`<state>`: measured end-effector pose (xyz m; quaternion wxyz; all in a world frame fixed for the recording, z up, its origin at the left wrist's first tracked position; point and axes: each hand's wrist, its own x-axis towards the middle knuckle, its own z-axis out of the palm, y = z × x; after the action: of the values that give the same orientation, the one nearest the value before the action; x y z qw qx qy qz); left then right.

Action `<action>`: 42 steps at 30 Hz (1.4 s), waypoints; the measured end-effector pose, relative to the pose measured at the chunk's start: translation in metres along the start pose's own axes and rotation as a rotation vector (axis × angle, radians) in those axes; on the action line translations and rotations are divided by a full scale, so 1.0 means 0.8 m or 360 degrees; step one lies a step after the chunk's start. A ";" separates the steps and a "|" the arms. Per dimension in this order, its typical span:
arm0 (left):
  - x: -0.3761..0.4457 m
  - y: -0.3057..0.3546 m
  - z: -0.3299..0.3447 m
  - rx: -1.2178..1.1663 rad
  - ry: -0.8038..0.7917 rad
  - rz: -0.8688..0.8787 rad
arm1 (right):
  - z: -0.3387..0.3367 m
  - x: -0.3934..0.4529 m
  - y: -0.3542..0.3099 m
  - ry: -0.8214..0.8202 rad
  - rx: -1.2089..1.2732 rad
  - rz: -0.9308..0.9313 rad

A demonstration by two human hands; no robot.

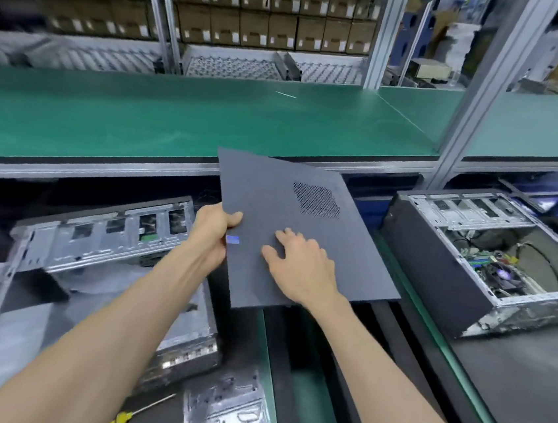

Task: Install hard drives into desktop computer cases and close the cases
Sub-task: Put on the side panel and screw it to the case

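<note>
Two hands on side panel, open case

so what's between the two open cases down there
In the head view, the dark side panel hangs between the left case and right case, gripped by the left hand, with the right hand flat on top.

Side panel held mid-frame, in front of the bench. Left hand on its left edge, right hand on top. Open case lies left, second open case right. Screwdriver and hard drive nearest, lower centre. Shelved boxes behind bench.
</note>
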<state>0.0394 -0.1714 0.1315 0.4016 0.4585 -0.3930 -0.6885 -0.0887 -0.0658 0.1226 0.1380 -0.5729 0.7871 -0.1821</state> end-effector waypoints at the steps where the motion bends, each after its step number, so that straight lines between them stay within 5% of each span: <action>1: -0.006 0.000 -0.026 -0.0012 0.0045 -0.0011 | 0.005 0.001 0.003 -0.0039 0.0018 0.0051; 7: -0.052 -0.003 -0.196 -0.0100 0.0289 -0.0047 | 0.038 -0.007 0.005 0.0048 -0.0010 0.0384; 13: -0.096 -0.015 -0.337 -0.0021 0.0505 0.0006 | 0.087 -0.024 -0.066 0.0134 0.0863 0.0489; 21: -0.106 -0.024 -0.427 0.0462 0.0804 0.0139 | 0.161 -0.027 -0.140 0.0100 0.0463 0.0371; 29: -0.090 -0.031 -0.432 0.1578 0.1067 0.0008 | 0.181 -0.030 -0.154 0.0269 -0.0220 0.0073; 35: -0.084 -0.051 -0.430 0.1846 0.0911 0.0143 | 0.199 -0.041 -0.166 -0.0045 -0.0390 -0.0083; 42: -0.093 -0.060 -0.434 0.1951 0.0749 0.0089 | 0.204 -0.053 -0.162 -0.0104 -0.0530 -0.0119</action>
<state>0.3783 -0.1463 0.0175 0.1606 0.7322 -0.6276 -0.2104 0.1042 -0.0826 0.0343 0.0598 -0.6224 0.7796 -0.0356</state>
